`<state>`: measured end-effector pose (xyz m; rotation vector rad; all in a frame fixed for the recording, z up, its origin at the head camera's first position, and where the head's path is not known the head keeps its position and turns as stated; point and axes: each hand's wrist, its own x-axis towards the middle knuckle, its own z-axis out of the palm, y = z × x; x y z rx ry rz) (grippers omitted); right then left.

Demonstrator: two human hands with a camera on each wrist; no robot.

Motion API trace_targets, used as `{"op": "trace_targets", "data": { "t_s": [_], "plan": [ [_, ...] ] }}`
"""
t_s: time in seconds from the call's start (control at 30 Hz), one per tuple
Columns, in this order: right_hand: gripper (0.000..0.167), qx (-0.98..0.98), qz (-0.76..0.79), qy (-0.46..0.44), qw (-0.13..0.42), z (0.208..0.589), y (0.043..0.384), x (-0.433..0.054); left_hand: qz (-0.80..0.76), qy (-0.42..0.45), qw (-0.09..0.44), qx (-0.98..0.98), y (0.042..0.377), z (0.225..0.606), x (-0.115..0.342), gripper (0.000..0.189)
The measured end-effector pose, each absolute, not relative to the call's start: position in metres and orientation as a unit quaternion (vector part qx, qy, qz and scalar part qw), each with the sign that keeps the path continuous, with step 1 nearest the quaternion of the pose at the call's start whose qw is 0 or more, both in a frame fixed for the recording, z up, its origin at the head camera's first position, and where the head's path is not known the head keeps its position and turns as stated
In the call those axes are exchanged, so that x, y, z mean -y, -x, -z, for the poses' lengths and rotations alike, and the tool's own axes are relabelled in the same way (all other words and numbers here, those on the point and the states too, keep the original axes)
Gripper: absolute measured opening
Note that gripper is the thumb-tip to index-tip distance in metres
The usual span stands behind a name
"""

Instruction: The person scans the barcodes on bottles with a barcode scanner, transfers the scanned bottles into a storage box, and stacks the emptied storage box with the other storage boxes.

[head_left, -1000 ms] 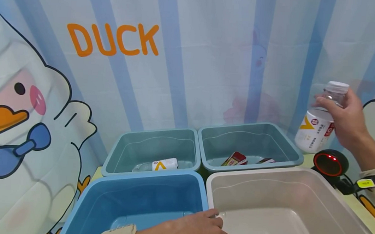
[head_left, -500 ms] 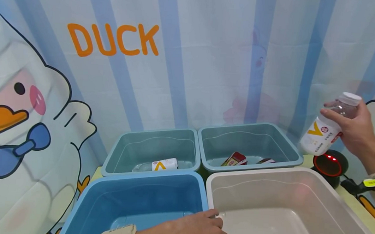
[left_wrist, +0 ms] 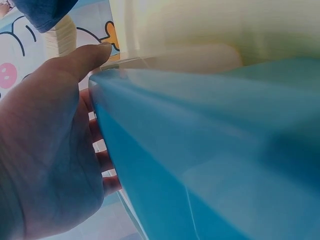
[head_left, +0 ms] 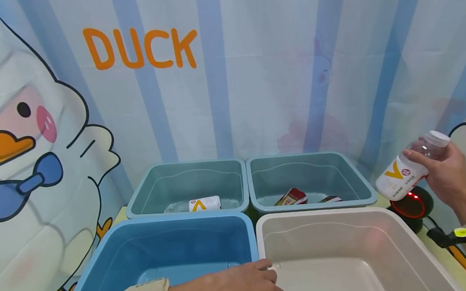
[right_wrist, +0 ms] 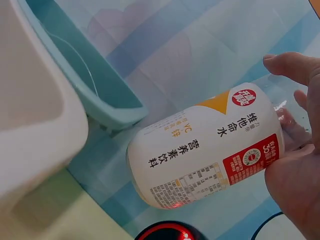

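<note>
My right hand (head_left: 449, 172) grips a clear drink bottle (head_left: 403, 174) by its neck, its white cap (head_left: 437, 138) sticking up past the thumb. The bottle tilts, base down and to the left, just over a black scanner (head_left: 412, 203) with glowing red lights. In the right wrist view, the white label (right_wrist: 207, 145) shows a yellow mark and a red panel, and red light falls on its lower edge. My left hand (head_left: 233, 284) rests at the rims between the blue bin (head_left: 180, 237) and the beige bin (head_left: 319, 242), its fingers draped over the edge.
Behind stand two teal bins. The left teal bin (head_left: 158, 176) holds a similar bottle (head_left: 205, 204) lying on its side; the right teal bin (head_left: 334, 179) holds a red package (head_left: 292, 197) and another partly hidden item. A duck-print curtain (head_left: 260, 76) hangs behind.
My right hand has brought the bottle down and slightly right, tilting it more, so its base now overlaps the scanner. The left hand has stayed in place.
</note>
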<state>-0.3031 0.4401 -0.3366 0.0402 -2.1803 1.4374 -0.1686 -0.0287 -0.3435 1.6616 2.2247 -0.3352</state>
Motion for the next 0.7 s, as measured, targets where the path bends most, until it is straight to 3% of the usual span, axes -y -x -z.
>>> {"op": "trace_targets", "data": {
  "t_s": [0.4, 0.7],
  "plan": [
    [0.061, 0.823, -0.517, 0.006, 0.234, 0.366, 0.303, -0.453, 0.111, -0.584, 0.17, -0.786, 0.17, 0.347, 0.028, 0.055],
    [0.043, 0.813, -0.529, -0.009, 0.243, 0.377, 0.305, -0.458, 0.117, -0.586, 0.169, -0.784, 0.171, 0.347, 0.028, 0.054]
  ]
}}
